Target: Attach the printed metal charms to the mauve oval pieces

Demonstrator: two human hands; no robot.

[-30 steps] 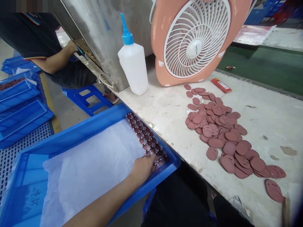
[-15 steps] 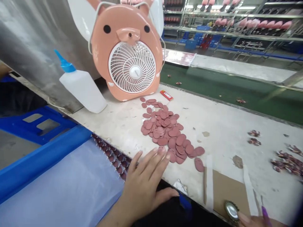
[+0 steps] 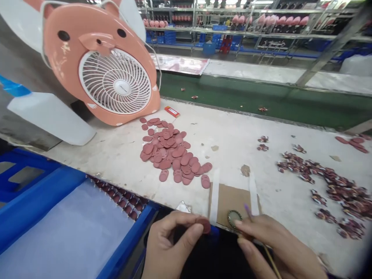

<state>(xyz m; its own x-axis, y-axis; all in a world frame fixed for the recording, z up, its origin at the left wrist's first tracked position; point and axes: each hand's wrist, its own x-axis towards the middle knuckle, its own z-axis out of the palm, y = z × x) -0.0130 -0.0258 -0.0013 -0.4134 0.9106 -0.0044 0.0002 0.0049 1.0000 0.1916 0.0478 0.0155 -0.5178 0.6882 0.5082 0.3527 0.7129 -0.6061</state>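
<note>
Between the thumb and fingers of my left hand [image 3: 177, 242] is a reddish-brown oval disc [image 3: 205, 224], held near the table's front edge. My right hand [image 3: 270, 242] is closed around a slim tool [image 3: 271, 260] with a yellowish shaft and a purple part; its working end is unclear. Just ahead of the right fingertips, a bottle cap [image 3: 234, 219] with a crimped rim is at the cardboard [image 3: 232, 197], which has white tape along its sides. A pile of similar oval discs [image 3: 167, 151] lies beyond my left hand, some with small dark marks.
A pink animal-shaped fan [image 3: 101, 66] and a white bottle with a blue cap [image 3: 52, 116] stand at the left. Dark, shiny small pieces [image 3: 334, 182] are heaped on the right. A blue-edged bin [image 3: 72, 224] sits below the table. The green belt [image 3: 226, 97] runs behind.
My left hand has drawn back from the pile and now pinches one disc. My right hand and the cap appear farther into view as the view turns to the right.
</note>
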